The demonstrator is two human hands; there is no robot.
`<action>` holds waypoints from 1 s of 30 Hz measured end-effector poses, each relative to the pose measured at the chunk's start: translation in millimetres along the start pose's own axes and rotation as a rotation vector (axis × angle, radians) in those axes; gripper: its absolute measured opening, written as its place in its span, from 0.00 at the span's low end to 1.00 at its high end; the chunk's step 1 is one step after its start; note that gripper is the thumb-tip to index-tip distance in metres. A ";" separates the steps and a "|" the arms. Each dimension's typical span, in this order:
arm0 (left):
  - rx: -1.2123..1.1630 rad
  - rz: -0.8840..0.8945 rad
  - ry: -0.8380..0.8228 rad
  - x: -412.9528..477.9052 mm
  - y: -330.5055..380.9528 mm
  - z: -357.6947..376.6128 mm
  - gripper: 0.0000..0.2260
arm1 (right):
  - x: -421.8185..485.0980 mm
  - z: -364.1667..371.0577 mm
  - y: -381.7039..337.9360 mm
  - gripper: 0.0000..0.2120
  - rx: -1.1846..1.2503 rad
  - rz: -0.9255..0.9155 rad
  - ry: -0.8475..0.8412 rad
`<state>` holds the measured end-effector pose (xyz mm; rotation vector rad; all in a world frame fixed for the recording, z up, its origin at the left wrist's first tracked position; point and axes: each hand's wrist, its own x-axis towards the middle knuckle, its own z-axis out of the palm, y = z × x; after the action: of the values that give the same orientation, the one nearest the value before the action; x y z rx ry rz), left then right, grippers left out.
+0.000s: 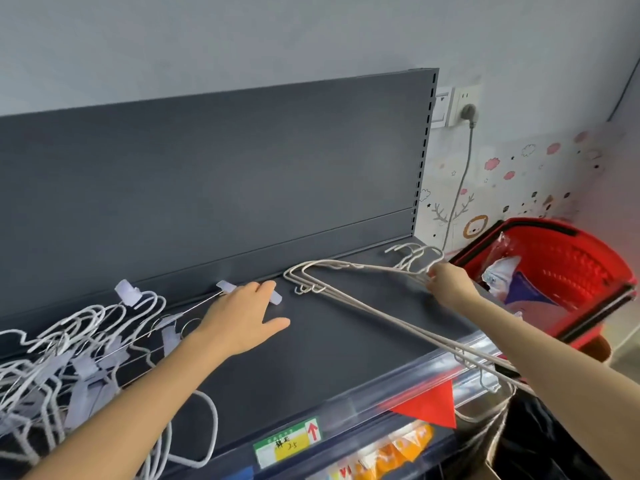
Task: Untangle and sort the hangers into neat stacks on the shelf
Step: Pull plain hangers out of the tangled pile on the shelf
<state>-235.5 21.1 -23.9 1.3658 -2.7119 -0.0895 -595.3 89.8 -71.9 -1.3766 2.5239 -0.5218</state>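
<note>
A tangled heap of white wire hangers with pale clips (pixel 69 355) fills the left end of the dark grey shelf (pixel 329 341). My left hand (pixel 242 317) lies flat and open on the shelf, its fingertips on a clip hanger (pixel 227 287) near the back wall. At the right, a stack of beige wire hangers (pixel 346 296) lies across the shelf, its far ends poking past the front edge. My right hand (pixel 446 282) pinches the necks of this stack just below the hooks (pixel 415 252).
A red shopping basket (pixel 568 271) with packaged goods stands right of the shelf. The shelf's back panel (pixel 242 185) rises behind. A price label strip (pixel 287 443) and a red pennant (pixel 429 407) hang on the front edge. A wall socket with a plugged cable (pixel 467 114) is behind.
</note>
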 end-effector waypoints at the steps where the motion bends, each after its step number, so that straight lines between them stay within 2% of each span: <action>1: -0.003 -0.007 -0.007 -1.3 -2.1 0.6 0.17 | 0.7 0.3 -1.4 0.08 -0.026 -0.009 0.000; 5: 0.051 -0.004 -0.008 -10.9 -11.8 4.2 0.20 | -1.0 -1.2 -21.8 0.13 -0.080 -0.084 0.004; 10: 0.080 -0.030 0.028 -29.3 -34.9 3.4 0.19 | -19.4 7.9 -82.8 0.17 -0.039 -0.319 0.015; 16: 0.075 -0.058 0.020 -71.5 -82.1 -10.5 0.25 | -62.9 39.2 -170.2 0.19 -0.012 -0.557 -0.082; 20: 0.029 -0.029 -0.004 -107.6 -122.3 -24.4 0.24 | -94.4 57.7 -227.4 0.14 0.035 -0.632 -0.169; 25: 0.027 0.009 0.034 -152.5 -172.3 -35.1 0.24 | -130.9 80.6 -285.3 0.15 0.033 -0.734 -0.209; 28: 0.021 -0.005 0.080 -177.7 -203.0 -37.6 0.24 | -152.3 93.1 -315.4 0.16 0.051 -0.829 -0.217; 30: 0.006 -0.048 0.097 -193.3 -224.6 -39.7 0.23 | -168.1 98.4 -335.7 0.12 0.079 -0.878 -0.212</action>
<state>62.7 42.6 -19.5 1.3993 -2.6037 -0.0181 -213.3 44.3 -21.2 -2.3232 1.6138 -0.5544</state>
